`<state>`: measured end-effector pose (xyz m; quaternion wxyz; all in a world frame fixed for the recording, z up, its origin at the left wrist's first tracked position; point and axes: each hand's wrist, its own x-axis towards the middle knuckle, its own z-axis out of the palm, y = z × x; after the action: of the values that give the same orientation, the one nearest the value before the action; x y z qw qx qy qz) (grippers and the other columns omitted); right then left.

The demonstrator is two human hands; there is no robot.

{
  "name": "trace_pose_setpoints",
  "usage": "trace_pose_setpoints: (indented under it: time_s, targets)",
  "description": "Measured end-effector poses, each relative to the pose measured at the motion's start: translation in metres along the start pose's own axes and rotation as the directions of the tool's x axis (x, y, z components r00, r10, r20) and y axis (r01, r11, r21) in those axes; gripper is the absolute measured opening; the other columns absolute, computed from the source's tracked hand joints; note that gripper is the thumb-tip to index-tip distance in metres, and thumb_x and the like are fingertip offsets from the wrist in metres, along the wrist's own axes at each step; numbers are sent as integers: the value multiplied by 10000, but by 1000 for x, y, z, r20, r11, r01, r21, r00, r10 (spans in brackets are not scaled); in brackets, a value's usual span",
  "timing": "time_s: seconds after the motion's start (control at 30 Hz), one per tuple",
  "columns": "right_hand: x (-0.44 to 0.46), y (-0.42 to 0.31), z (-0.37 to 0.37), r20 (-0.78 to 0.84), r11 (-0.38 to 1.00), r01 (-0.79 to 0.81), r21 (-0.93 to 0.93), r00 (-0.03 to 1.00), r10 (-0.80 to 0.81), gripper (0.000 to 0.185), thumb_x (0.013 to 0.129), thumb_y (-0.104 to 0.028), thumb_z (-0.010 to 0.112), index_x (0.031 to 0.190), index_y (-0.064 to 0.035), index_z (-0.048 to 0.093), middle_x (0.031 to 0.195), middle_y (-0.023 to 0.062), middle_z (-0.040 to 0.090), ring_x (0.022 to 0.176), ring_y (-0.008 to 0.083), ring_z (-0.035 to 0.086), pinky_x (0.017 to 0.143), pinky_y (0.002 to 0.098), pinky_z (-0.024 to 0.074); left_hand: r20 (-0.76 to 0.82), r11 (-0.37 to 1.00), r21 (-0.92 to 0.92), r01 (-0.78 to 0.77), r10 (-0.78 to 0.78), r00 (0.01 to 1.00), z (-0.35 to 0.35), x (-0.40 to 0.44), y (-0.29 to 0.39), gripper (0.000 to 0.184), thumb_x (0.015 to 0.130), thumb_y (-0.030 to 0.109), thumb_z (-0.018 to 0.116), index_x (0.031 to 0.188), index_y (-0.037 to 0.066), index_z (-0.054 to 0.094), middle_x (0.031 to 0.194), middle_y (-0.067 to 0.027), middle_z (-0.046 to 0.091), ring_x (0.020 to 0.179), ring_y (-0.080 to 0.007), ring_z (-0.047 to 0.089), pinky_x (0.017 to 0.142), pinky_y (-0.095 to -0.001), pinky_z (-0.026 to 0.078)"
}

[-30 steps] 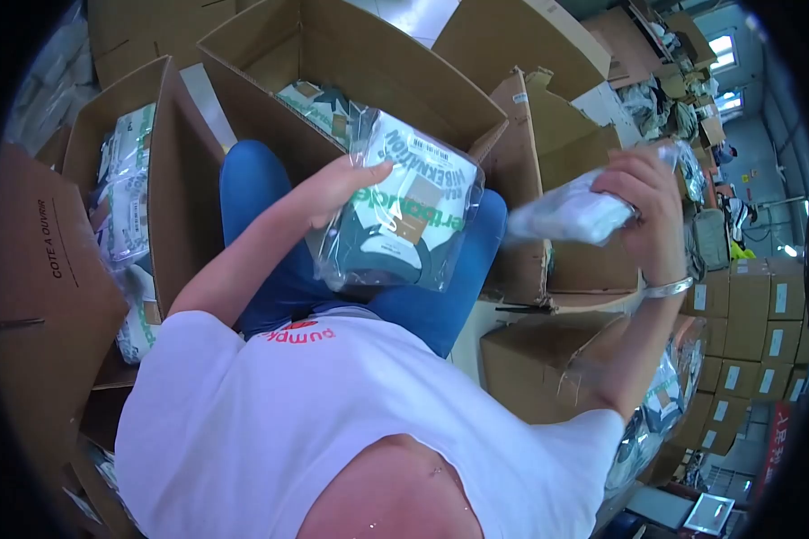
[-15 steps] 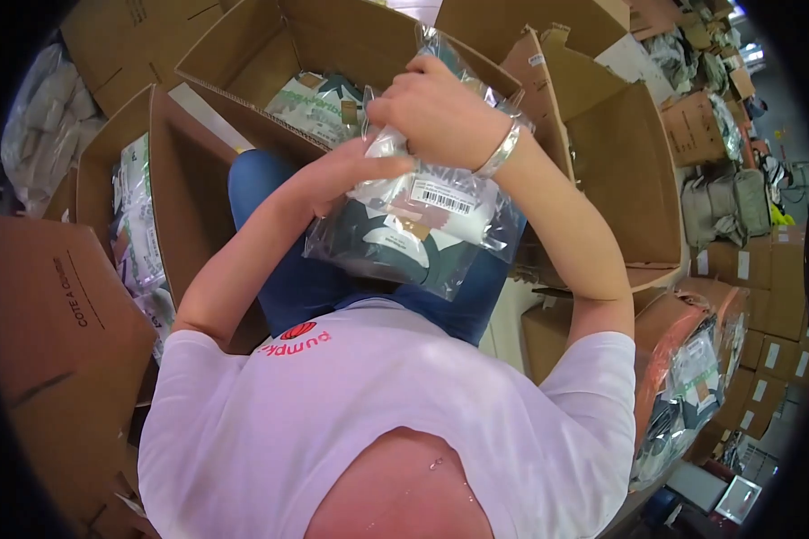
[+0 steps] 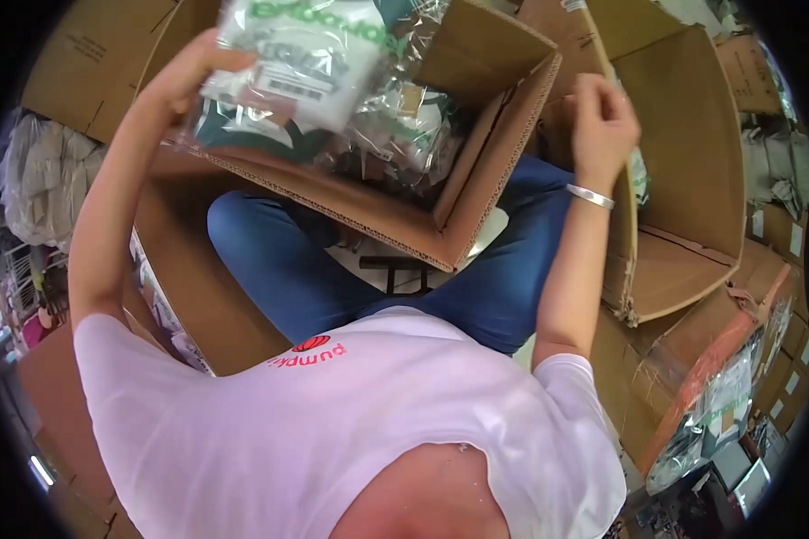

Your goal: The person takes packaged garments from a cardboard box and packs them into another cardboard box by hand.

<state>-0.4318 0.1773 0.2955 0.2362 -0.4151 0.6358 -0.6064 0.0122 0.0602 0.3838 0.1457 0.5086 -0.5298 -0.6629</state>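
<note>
Gripping the plastic packs [image 3: 306,63] by their left edge in the left hand [image 3: 193,67] over the carton [image 3: 481,58], seemingly to steady them, with the right hand [image 3: 604,126] curled narrow at right, visibly holding nothing.

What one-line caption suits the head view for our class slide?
Left hand holds plastic-bagged goods over an open cardboard box; right hand apart.

Clear plastic packet [image 3: 319,76], white with green print, barcode label showing, over open carton [image 3: 368,212]

On the left, translucent plastic bags [image 3: 49,180] lay bunched; at far right, labelled cartons [image 3: 776,235] stood stacked.
</note>
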Motion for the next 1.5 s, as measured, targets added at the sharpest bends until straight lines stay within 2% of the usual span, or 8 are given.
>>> trace_pose_setpoints:
  time_s: [0.27,0.5,0.57,0.77,0.8,0.87,1.03,1.5]
  targets:
    - [14,-24,11,15,1000,-11,2,1000,11,131,928,-88,654,996,21,677,817,41,662,715,86,605,677,209,497,475,622,-459,635,-433,766,93,167,-185,341,885,59,620,1204,-45,560,1171,-142,653,1078,-249,639,1017,-406,476]
    - [14,-20,12,241,999,35,-39,970,-25,118,934,-54,639,1011,29,671,854,35,651,724,70,586,674,201,489,302,949,-308,68,30,953,157,244,-332,610,793,213,775,1299,-25,531,1191,-95,652,1095,-221,615,971,-376,467]
    - [11,-27,13,224,999,-39,-19,974,42,115,940,-52,630,1012,32,665,836,25,637,717,70,573,667,201,484,216,977,-41,210,-196,956,151,213,-262,643,782,250,789,1296,-32,527,1193,-111,651,1104,-236,610,969,-377,467]
    - [2,-24,15,262,999,40,9,964,-41,108,942,-61,632,1009,14,670,789,3,616,697,59,560,644,190,465,-129,503,836,221,-210,969,157,212,-218,908,767,487,771,1408,-6,358,1354,-196,515,1202,-383,536,965,-455,467]
    - [1,-25,16,268,999,53,12,962,-54,107,942,-61,632,1009,12,670,787,2,617,694,57,560,642,189,464,-4,382,923,-35,100,995,164,200,-204,975,745,532,763,1456,53,299,1439,-200,399,1288,-413,432,966,-520,450]
    - [1,-29,17,238,999,2,52,971,-14,65,899,-10,666,955,22,665,772,-21,598,688,36,521,614,183,431,157,189,951,-243,383,910,177,195,-193,1046,722,577,756,1504,112,240,1524,-204,283,1375,-444,328,968,-584,433]
    - [3,-32,20,220,998,-16,67,975,1,87,919,-52,657,978,10,672,770,-11,607,688,46,555,617,186,452,538,27,840,-542,83,839,193,228,-261,1047,691,663,714,1545,369,186,1635,-121,-11,1459,-503,0,988,-750,280]
    - [8,-29,20,302,997,3,-74,953,19,77,921,-26,632,983,-8,674,781,-42,599,687,37,524,624,186,438,549,-100,834,-543,33,836,244,210,-229,912,779,668,612,1541,337,234,1644,-63,14,1485,-428,-22,1020,-814,81]
